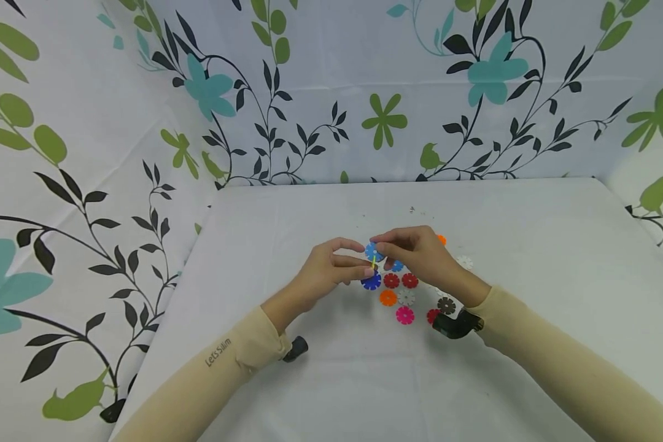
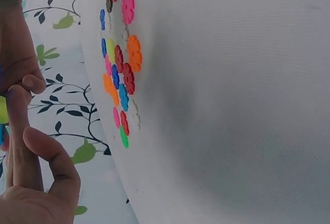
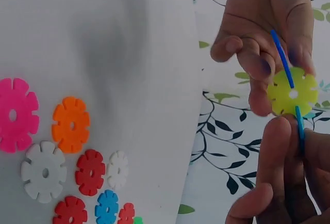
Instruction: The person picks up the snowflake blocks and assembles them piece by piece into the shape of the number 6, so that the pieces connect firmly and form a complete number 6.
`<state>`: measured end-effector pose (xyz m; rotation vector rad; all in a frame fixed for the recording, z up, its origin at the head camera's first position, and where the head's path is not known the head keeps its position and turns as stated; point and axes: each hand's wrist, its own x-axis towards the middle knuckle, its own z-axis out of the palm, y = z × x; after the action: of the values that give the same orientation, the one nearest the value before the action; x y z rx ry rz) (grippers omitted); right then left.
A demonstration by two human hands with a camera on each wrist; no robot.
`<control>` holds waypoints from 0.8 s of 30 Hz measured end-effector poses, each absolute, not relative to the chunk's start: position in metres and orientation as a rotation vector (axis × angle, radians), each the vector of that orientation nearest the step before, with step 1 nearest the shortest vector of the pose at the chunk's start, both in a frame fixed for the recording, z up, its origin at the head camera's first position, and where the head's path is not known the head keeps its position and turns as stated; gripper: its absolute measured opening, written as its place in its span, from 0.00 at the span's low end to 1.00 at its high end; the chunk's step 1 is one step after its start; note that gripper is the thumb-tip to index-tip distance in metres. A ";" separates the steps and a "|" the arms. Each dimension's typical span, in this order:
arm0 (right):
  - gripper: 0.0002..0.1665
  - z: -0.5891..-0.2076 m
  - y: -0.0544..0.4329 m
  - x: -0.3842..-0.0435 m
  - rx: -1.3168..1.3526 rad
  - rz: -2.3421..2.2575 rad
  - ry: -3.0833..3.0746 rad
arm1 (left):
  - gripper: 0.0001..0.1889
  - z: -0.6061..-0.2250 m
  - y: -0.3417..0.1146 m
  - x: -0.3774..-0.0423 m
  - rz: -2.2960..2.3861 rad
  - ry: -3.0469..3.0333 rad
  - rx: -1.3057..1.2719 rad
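Observation:
My left hand point(image 1: 331, 264) pinches a dark blue notched plastic disc point(image 1: 371, 281). A yellow notched disc point(image 3: 305, 84) is slotted against it, seen face-on in the right wrist view. Opposite, my right hand point(image 1: 417, 252) pinches a light blue notched disc point(image 1: 372, 251) between thumb and fingers. Its edge meets the yellow disc's lower side in the right wrist view, while the dark blue disc stands edge-on at the upper side. All three are held up above the table. Only a sliver of the yellow disc shows at the left wrist view's edge.
Loose notched discs lie on the white table point(image 1: 331, 380) below and beyond my hands, among them a pink one point(image 1: 405, 315), an orange one point(image 1: 388, 298), a red one point(image 1: 391, 280) and a dark grey one point(image 1: 446, 305). A patterned cloth point(image 1: 320, 80) hangs behind.

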<state>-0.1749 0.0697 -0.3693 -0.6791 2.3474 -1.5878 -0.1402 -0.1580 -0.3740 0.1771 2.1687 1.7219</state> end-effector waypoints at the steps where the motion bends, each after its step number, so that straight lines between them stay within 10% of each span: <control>1: 0.15 -0.370 0.070 -0.175 -0.683 -1.590 2.338 | 0.27 -0.374 -0.159 -0.141 1.710 2.152 0.155; 24: 0.31 -0.367 0.090 -0.183 -0.455 -1.781 2.472 | 0.13 -0.376 -0.158 -0.143 1.708 2.198 0.073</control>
<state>-0.1827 0.0901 -0.3667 -0.4552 2.4716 -1.7812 -0.1428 -0.1579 -0.3758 0.0727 2.1980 1.7082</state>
